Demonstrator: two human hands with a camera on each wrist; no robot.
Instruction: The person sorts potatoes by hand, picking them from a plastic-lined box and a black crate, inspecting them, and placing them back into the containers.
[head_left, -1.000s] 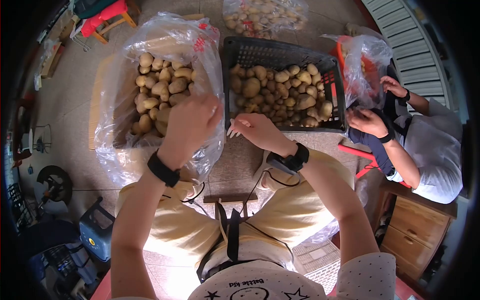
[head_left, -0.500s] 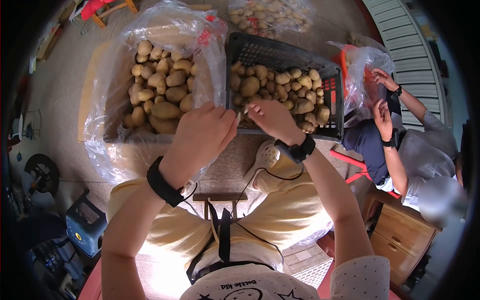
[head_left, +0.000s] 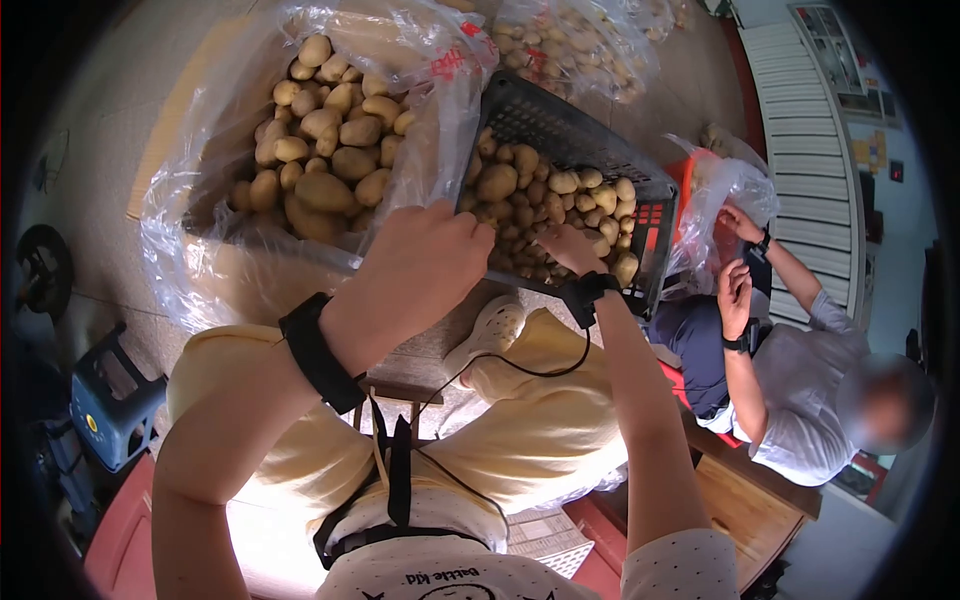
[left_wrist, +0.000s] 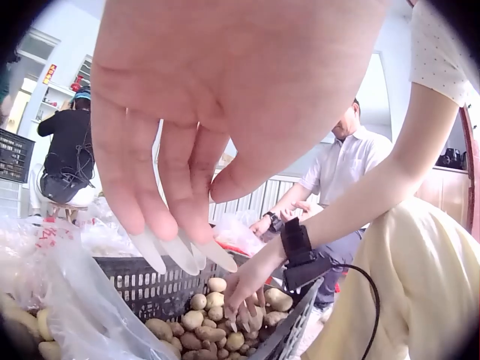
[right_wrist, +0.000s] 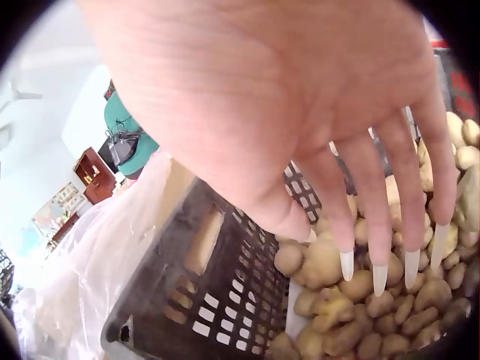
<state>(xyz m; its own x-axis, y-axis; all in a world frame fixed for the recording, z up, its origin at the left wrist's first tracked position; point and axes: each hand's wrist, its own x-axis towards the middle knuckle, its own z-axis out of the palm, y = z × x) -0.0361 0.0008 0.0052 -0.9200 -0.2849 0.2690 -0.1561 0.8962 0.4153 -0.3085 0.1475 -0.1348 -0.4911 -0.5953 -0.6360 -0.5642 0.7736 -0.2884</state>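
Observation:
My right hand [head_left: 570,248] reaches down into a black plastic crate [head_left: 560,122] that holds many potatoes [head_left: 497,183]. In the right wrist view its long-nailed fingers [right_wrist: 367,195] extend loosely at the small potatoes [right_wrist: 405,307], with none gripped. My left hand [head_left: 415,270] hovers near the crate's left front corner, beside a cardboard box [head_left: 270,285] lined with clear plastic [head_left: 165,255]. Its fingers [left_wrist: 176,172] hang relaxed and carry nothing. Larger potatoes [head_left: 322,192] fill the box.
Another person [head_left: 800,390] sits at the right by a red container [head_left: 686,195] covered with clear plastic [head_left: 735,175]. A clear bag of potatoes [head_left: 580,50] lies behind the crate. A blue stool [head_left: 115,400] stands at the left. A cable [head_left: 540,373] runs from my right wrist.
My right hand has moved from in front of the crate to down among its potatoes. The left hand has shifted only a little beside the box. The head view has turned somewhat.

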